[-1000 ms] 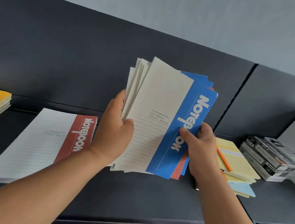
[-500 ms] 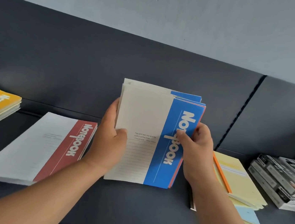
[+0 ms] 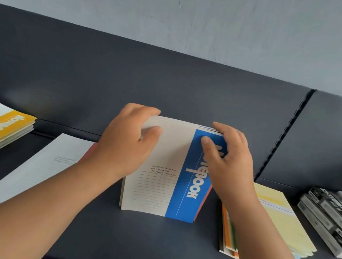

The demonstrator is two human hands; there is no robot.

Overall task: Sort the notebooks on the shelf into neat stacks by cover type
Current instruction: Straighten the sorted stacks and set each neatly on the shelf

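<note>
Blue-white paper notebks [image 3: 154, 183] gripped: L hand [image 3: 125, 143], R hand [image 3: 229, 162].

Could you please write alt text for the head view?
A left hand and right hand grip the top corners of a bundle of blue-spined notebooks that stands on edge on a dark shelf. A red-spined stack and a yellow-spined stack lie to its left, pale yellow notebooks and black-and-white boxes to its right.

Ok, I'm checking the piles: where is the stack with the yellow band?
In the head view, the yellow-band stack lies at the far left of the shelf, just left of the red-band stack.
</note>
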